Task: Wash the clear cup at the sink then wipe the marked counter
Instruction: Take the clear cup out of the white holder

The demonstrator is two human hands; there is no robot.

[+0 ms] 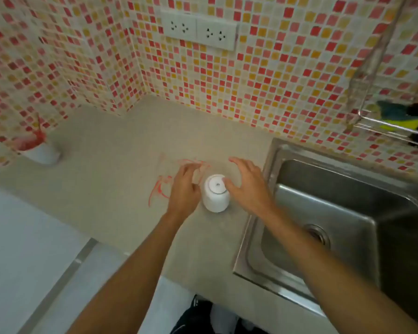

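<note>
Both hands, left (184, 189) and right (247, 183), hover spread-fingered beside the white cup (215, 192).

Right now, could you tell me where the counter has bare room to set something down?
Free: the broad stretch between the white cup with red contents and the red marks, and the corner below the sockets. Crowded: beside the sink, where both hands flank the white cup.

Bright even light, soft overall blur, edges bowed by wide-angle lens
</note>
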